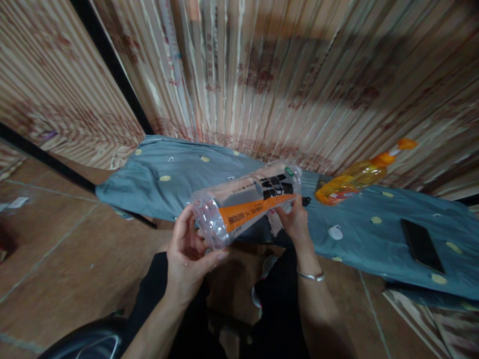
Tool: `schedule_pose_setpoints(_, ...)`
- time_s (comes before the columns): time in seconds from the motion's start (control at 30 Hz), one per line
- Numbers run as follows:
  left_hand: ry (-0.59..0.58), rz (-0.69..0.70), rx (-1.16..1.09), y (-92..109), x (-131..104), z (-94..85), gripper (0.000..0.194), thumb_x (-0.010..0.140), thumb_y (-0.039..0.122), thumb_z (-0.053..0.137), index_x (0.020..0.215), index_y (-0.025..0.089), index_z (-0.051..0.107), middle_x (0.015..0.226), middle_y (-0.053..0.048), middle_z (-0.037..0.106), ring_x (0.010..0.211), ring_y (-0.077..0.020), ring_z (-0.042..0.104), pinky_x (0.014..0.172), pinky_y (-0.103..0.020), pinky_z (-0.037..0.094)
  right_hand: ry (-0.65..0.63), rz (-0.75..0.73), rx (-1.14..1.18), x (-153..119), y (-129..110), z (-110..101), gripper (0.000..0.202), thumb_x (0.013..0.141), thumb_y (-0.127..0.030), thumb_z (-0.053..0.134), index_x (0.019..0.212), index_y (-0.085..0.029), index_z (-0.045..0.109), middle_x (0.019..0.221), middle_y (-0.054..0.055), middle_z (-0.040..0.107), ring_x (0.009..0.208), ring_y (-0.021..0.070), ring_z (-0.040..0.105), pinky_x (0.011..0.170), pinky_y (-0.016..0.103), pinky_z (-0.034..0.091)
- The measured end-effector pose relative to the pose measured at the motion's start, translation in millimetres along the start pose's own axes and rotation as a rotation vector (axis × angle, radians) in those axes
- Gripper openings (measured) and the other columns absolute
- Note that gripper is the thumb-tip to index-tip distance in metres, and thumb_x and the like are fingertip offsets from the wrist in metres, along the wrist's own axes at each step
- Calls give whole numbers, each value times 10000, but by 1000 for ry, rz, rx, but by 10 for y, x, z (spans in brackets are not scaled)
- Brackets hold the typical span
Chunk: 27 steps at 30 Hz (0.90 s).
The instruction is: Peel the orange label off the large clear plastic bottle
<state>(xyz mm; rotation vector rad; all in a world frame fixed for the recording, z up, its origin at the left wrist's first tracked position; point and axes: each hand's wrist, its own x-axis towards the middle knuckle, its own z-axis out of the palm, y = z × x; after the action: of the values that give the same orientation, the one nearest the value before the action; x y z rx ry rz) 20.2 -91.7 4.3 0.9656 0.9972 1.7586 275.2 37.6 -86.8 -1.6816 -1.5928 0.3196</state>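
Note:
A large clear plastic bottle (249, 202) with an orange, grey and black label lies tilted across both hands, above a blue-grey cloth. My left hand (190, 252) cups the end at the left, thumb below it and fingers behind. At the other end, my right hand (295, 219) grips the bottle from beneath, its thumb against the side; a bracelet circles that wrist. Behind my right hand, a pale crumpled piece (276, 223) and a small black item (306, 201) are partly hidden. A round white cap (335, 232) rests on the cloth to the right.
The narrow surface is covered by a patterned cloth (396, 219). An orange spray bottle (354, 182) and a black phone (422, 246) lie on its right part. Behind hangs a striped curtain (239, 85). Black poles (112, 65) stand at the left; a dark rounded object (86, 341) is at bottom left.

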Motion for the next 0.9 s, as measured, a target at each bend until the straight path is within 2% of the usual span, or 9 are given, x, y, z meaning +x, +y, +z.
schedule_pose_setpoints(0.17,-7,7,-12,14,14,21,748,530,194,984,1208,277,678,1075,-49,712,732,-173,722,523,-208,593,8,-7,-5,1,7,6,536,804,-544,648,1189,-191,529,945,107,733,824,306,711,682,389,534)
schedule_pose_setpoints(0.43,-23,11,2,13,5,-1,790,536,183,979,1251,313,668,1278,-70,678,808,-195,742,552,-223,612,19,-22,1,3,27,18,518,808,-544,646,1179,-202,532,947,105,746,814,305,716,670,382,532)
schedule_pose_setpoints(0.63,-23,3,7,8,-6,-8,807,545,179,976,1276,308,660,1268,-80,688,825,-203,747,560,-219,613,17,-20,-1,-3,20,18,528,807,-551,638,1179,-191,531,947,111,745,803,305,715,675,386,528)
schedule_pose_setpoints(0.73,-3,6,18,11,-6,-1,807,540,147,970,1272,303,668,1276,-79,689,881,-209,746,614,-216,623,26,-12,7,-3,7,16,523,799,-561,644,1157,-195,538,926,103,740,805,303,711,670,382,526)
schedule_pose_setpoints(0.9,10,11,20,17,-6,17,807,532,117,963,1266,295,679,1305,-74,686,833,-155,726,691,-214,625,-8,27,-15,-2,-30,-4,542,792,-531,664,1180,-178,526,942,117,735,826,316,716,701,395,533)
